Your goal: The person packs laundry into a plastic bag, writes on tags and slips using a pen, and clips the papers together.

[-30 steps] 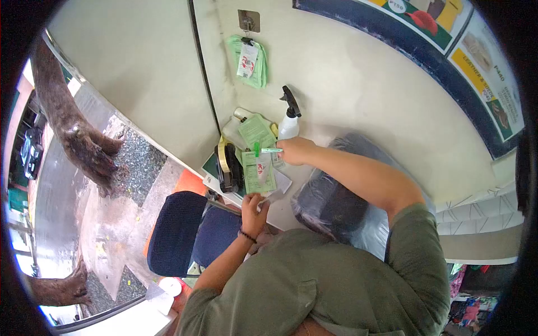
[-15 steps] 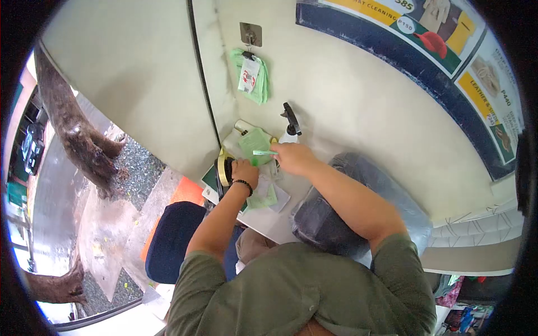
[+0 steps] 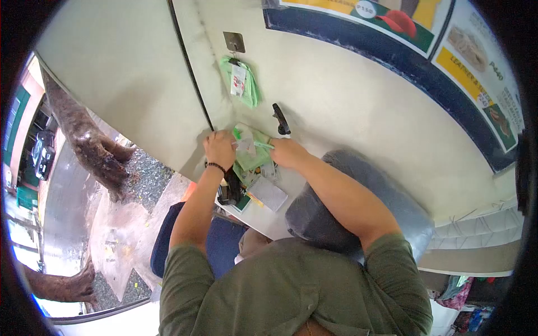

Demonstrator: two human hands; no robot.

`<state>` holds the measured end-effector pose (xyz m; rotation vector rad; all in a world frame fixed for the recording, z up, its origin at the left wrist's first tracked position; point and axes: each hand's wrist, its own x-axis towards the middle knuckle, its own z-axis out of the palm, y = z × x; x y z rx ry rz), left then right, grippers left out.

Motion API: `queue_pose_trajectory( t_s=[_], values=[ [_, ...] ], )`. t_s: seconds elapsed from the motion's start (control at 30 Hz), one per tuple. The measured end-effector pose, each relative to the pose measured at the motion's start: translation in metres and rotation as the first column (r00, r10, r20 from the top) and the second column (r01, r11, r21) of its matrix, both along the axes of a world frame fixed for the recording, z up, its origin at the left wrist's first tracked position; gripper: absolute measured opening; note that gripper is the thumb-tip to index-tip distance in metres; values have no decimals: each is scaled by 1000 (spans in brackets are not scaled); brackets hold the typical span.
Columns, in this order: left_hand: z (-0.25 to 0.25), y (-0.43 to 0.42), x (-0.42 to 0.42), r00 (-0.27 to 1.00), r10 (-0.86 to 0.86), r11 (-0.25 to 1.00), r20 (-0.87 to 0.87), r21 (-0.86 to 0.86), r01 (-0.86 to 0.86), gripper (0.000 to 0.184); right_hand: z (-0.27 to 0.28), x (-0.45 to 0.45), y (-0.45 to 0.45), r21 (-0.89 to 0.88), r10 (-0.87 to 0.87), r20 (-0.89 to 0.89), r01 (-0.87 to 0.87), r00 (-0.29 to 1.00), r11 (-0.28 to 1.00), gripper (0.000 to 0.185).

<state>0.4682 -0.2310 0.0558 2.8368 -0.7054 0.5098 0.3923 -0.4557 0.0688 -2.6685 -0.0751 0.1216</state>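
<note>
My left hand (image 3: 219,149), with a dark bead bracelet at the wrist, is closed on the left edge of some green paper slips (image 3: 250,155) above the white desk. A small white tag and a green clip lie on the slips. My right hand (image 3: 288,153) is closed around a light green pen (image 3: 262,144), which points left over the slips. Below them lies a white notepad (image 3: 268,194). A black tape dispenser (image 3: 228,189) stands partly hidden beneath my left wrist.
A spray bottle's black nozzle (image 3: 281,119) shows behind my right hand. Plastic-wrapped dark bundle (image 3: 358,196) sits under my right forearm. Green papers (image 3: 240,81) hang from a wall hook. A blue chair (image 3: 223,244) is at the lower left, with a window beyond.
My left hand has moved up from the desk's front edge, past the tape dispenser, and now holds the green slips' left side. The slips have shifted up, uncovering the notepad. The right hand keeps the pen.
</note>
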Motion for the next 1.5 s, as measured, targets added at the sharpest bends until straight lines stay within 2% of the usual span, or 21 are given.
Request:
queue_pose_trajectory(
  t_s=[0.13,0.2,0.23,0.3,0.33,0.43,0.53,0.67,0.73,0.83,0.93,0.97,1.03,1.1,1.2,1.3,1.33,1.4,1.43,1.47,1.5],
  values=[
    [11,8,-82,984,108,982,-141,-141,-128,18,11,-8,8,-105,50,-202,-73,978,992,34],
    [-4,25,-116,913,76,917,-401,-332,-222,24,6,-8,12,-203,181,-326,-256,928,945,41],
    [-12,34,-139,939,17,903,-343,-398,-162,28,-1,-6,16,-242,236,-391,-347,890,906,45],
    [-39,47,-176,913,11,800,-408,-545,-253,32,-21,3,24,-276,239,-411,-369,880,887,49],
    [-33,48,-198,869,99,815,-485,-461,-350,31,-24,2,28,-293,239,-427,-384,872,876,52],
    [-47,62,-239,846,103,797,-524,-466,-385,27,-22,-7,30,-271,301,83,-269,950,924,30],
    [-81,72,-268,819,-17,560,-573,-685,-467,24,-17,-9,34,-325,279,102,-233,955,917,32],
    [-74,69,-297,718,16,624,-696,-554,-551,20,-7,-13,33,-295,275,47,-250,960,922,30],
    [-75,65,-305,733,-51,534,-678,-639,-554,20,1,-14,35,-285,278,65,-250,958,925,31],
    [-74,71,-319,726,-101,427,-680,-689,-585,20,18,-27,43,-66,304,262,-297,916,953,32],
    [-52,76,-324,704,-222,283,-674,-736,-615,15,64,-60,52,193,400,43,-401,915,896,32],
    [-46,78,-321,694,-279,220,-664,-748,-627,13,82,-77,54,146,415,-5,-410,910,900,33],
    [-38,83,-311,682,-321,243,-657,-753,-611,14,105,-120,64,55,435,-110,-432,894,900,37],
    [-10,77,-303,679,-375,245,-631,-774,-584,13,99,-169,64,258,384,57,-385,922,886,59],
    [15,62,-299,587,-511,239,-628,-760,-605,15,80,-240,70,364,-1,384,-150,923,919,83],
    [23,42,-306,494,-645,263,-583,-776,-573,18,66,-284,77,794,-223,-82,199,971,574,93],
    [25,37,-310,442,-673,305,-593,-767,-565,18,67,-296,82,901,-187,-243,293,952,319,72],
    [31,29,-318,311,-695,430,-648,-722,-542,19,69,-311,79,823,-222,-389,446,894,352,51],
    [32,27,-320,265,-748,394,-608,-729,-560,18,69,-317,80,776,-237,-457,515,857,365,42],
    [32,24,-323,218,-795,358,-565,-729,-583,18,67,-322,89,827,-365,-401,503,840,249,17],
    [31,23,-326,173,-837,324,-518,-726,-607,18,65,-326,92,837,-387,-391,497,835,229,16]
  ],
)
